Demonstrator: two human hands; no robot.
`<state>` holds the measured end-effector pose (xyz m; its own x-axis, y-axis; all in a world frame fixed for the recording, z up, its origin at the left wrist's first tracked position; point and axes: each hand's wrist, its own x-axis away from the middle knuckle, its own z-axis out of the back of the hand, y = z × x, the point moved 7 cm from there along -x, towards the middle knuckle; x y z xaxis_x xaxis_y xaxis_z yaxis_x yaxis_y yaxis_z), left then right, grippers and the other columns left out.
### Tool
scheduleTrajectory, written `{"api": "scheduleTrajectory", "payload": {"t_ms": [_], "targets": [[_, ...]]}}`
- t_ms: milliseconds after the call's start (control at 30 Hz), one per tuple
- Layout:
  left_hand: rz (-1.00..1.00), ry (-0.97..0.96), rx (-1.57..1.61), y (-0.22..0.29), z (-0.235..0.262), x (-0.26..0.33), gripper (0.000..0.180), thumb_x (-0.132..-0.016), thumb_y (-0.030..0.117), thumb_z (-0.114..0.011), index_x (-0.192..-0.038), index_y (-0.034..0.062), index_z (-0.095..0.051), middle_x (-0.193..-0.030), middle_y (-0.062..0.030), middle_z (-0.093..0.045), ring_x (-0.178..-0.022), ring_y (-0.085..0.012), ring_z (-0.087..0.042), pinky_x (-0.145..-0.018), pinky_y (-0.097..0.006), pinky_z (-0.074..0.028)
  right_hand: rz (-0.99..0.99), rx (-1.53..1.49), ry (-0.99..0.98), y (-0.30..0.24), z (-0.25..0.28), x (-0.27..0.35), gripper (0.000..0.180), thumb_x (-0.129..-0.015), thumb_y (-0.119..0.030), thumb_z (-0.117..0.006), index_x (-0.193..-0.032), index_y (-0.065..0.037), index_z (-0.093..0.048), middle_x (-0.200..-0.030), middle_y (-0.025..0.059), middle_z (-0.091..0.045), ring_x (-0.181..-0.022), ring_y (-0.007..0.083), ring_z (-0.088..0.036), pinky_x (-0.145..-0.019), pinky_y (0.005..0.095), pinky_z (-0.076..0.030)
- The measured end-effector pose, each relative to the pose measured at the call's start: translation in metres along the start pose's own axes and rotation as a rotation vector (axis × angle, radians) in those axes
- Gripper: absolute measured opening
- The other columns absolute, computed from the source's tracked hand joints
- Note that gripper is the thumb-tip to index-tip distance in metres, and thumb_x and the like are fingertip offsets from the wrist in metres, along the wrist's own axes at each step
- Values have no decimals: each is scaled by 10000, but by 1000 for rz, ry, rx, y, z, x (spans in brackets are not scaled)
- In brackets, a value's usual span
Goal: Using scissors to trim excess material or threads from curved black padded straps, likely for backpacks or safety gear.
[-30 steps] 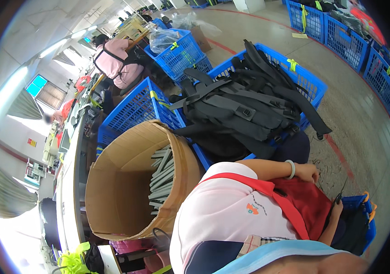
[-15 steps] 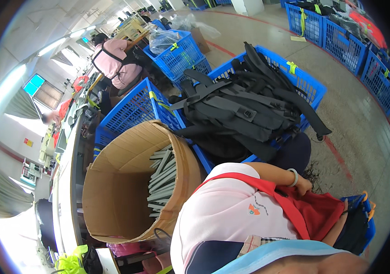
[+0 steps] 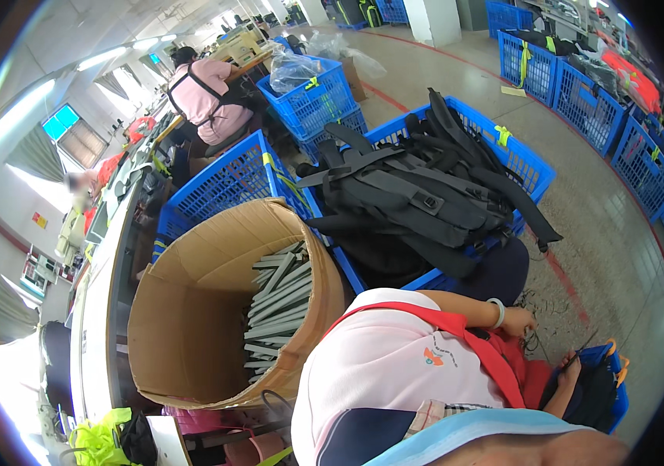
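Note:
My left hand (image 3: 517, 321), with a pale bracelet at its wrist, is beside the red apron (image 3: 512, 365). Its fingers are curled, and a dark loop of cord or thread shows just below them; what they hold is too small to make out. Lower and to the right, my right hand (image 3: 569, 377) is closed on a thin dark pointed thing (image 3: 585, 345), whose kind I cannot tell. Close to that hand, dark fabric (image 3: 594, 392) lies in a small blue crate (image 3: 618, 371) with orange handles.
A blue crate (image 3: 530, 167) heaped with black straps (image 3: 425, 198) stands ahead. On the left, a cardboard drum (image 3: 192, 311) holds grey-green strips (image 3: 279, 303). Black scraps (image 3: 553, 304) litter the floor. A person in pink (image 3: 206, 101) sits farther off.
My left hand has moved off the red apron and slightly right. The apron has dropped back from the small crate, and my right hand now shows with the thin dark thing.

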<state>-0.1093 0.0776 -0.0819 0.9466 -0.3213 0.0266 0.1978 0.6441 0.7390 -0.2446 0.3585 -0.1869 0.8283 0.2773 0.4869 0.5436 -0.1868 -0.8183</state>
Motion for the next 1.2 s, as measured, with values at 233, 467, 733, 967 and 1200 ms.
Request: {"api": "scheduleTrajectory", "payload": {"t_ms": [233,467,733,967,1200], "targets": [[-19,47,28,12,18,8,185,-761,199,-652,-802,28,-711,-740,-151,-684,-693,-303,-663,-661,-394,-515,91,130,30,-6,-6,0,114,-938,-215,-564,-884,-115,-554,-646,-40,-459,-510,94,-439,-459,247,-341],[-89,553,510,12,113,52,207,-809,155,-648,-716,-29,-671,-619,-88,-636,-563,-128,-604,-528,-291,-486,119,399,18,-5,-12,9,98,-934,-193,-565,-906,-100,-580,-655,-30,-484,-526,91,-452,-467,256,-337],[225,928,759,-76,198,186,150,-890,137,-624,-890,-6,-670,-768,-45,-650,-679,-109,-626,-621,-242,-516,231,549,42,-21,-41,29,71,-908,-145,-566,-861,-94,-552,-664,-34,-493,-553,80,-464,-510,243,-343],[307,1096,883,-106,213,227,121,-890,99,-609,-934,1,-665,-758,-30,-635,-622,-90,-584,-533,-224,-468,163,613,21,-18,-47,36,112,-896,-135,-561,-809,-102,-498,-622,-25,-465,-504,79,-427,-470,248,-317],[425,1351,947,-143,219,263,242,-892,57,-588,-1126,0,-603,-825,-29,-616,-608,-99,-585,-512,-214,-476,206,604,17,-13,-42,23,105,-902,-123,-562,-822,-91,-503,-607,-25,-471,-477,74,-421,-438,240,-312]]}}
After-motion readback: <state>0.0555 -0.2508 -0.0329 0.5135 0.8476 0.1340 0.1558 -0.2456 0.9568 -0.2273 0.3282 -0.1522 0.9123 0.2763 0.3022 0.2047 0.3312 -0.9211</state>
